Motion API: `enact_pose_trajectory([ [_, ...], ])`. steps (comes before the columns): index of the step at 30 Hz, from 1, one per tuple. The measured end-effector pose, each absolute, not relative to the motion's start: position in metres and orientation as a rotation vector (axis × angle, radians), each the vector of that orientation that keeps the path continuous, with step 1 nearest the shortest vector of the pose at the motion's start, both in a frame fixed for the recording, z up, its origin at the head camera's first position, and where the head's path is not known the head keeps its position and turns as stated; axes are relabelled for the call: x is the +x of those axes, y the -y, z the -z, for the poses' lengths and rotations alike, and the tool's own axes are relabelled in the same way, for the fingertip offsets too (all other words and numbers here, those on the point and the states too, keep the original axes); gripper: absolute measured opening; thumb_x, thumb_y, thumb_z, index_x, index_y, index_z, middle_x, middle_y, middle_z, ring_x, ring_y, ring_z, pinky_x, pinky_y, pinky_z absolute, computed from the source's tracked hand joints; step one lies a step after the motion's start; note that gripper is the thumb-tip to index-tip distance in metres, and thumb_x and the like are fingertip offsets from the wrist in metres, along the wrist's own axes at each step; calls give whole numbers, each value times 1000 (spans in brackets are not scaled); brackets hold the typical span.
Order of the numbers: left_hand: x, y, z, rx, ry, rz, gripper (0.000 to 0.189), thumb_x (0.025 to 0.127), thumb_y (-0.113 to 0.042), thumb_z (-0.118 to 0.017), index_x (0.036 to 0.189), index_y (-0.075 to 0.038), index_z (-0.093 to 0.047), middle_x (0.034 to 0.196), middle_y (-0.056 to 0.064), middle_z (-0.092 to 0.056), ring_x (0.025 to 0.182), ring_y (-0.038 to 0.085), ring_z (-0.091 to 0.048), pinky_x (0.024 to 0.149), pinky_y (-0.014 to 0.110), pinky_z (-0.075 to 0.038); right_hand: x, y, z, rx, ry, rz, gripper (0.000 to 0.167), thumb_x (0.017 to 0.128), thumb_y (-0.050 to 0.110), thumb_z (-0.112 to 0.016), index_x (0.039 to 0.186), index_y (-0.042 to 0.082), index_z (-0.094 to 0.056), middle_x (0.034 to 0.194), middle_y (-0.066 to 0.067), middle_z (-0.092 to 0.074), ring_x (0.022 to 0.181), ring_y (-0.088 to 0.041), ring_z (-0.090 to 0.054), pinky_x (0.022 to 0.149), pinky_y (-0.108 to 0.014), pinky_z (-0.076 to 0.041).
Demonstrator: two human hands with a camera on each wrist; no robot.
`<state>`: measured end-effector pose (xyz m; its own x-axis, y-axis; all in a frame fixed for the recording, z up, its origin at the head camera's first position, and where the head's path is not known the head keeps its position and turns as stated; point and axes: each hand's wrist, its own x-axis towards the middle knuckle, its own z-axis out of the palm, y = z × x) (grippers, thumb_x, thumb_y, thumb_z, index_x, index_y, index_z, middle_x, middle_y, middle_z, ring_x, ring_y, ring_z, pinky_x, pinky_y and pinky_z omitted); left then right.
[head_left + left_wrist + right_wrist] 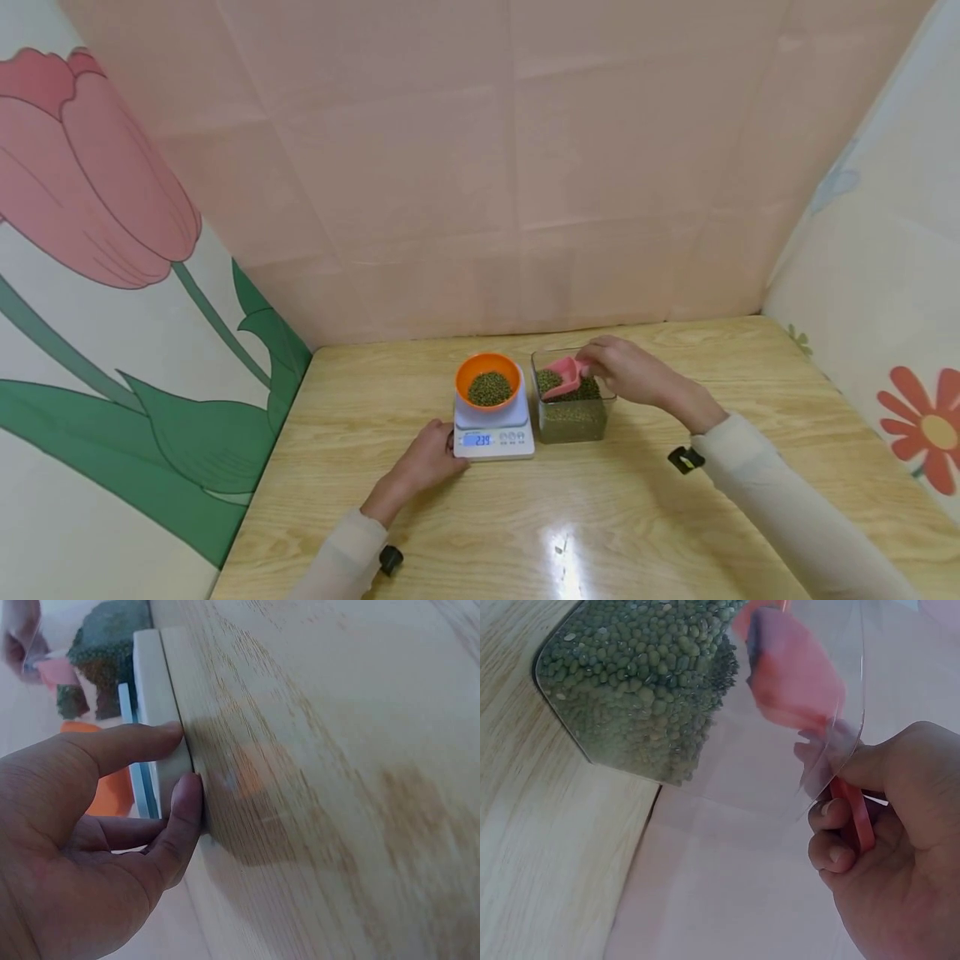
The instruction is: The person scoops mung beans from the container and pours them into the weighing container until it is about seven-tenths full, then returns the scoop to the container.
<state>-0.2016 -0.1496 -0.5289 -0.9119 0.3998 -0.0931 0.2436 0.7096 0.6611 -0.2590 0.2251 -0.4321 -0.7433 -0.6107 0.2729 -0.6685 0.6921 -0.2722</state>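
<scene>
The fingers of the right hand (626,371) are curled round the handle of a pink scoop (570,372), whose head is inside the upper part of a clear container (573,429) of green beans (652,667); the scoop is blurred in the right wrist view, so I cannot tell how much it carries. The thumb and fingers of the left hand (429,458) are drawn close together and grip the near left corner of a white kitchen scale (517,451), which sits flat on the table just beside the container, to its left. On the scale's platform stands an orange bowl (467,377), upright, with a heap of green beans (489,389) covering its bottom. The scale's display (477,440) is lit blue and shows digits. Behind each hand is a cream sleeve, with a small black device at the wrist. All of this stands on a pale wood-grain table (360,392). Beyond its far edge rises a creased pink sheet (412,167), a painted tulip (112,183) fills the left wall, and a red flower (937,429) decorates the right.
</scene>
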Motion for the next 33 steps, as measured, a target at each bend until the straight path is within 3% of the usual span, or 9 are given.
enact_pose_trajectory([
  [27, -202, 149, 530, 545, -2718, -966, 49, 90, -14, -84, 135, -1, -68, 108, 5, -70, 91, 18, -46, 76, 29, -42, -256, -240, 441, 864, 2746, -715, 20, 106, 11, -64, 120, -1, -71, 114, -18, -75, 107, -37, -71, 94, -57, -56],
  [33, -202, 150, 530, 562, -2730, -964, 50, 89, -14, -85, 135, -3, -69, 113, 6, -73, 92, 18, -47, 79, 30, -43, -254, -245, 440, 825, 2740, -749, 21, 107, 12, -63, 121, -1, -71, 115, -18, -75, 108, -38, -71, 95, -58, -56],
])
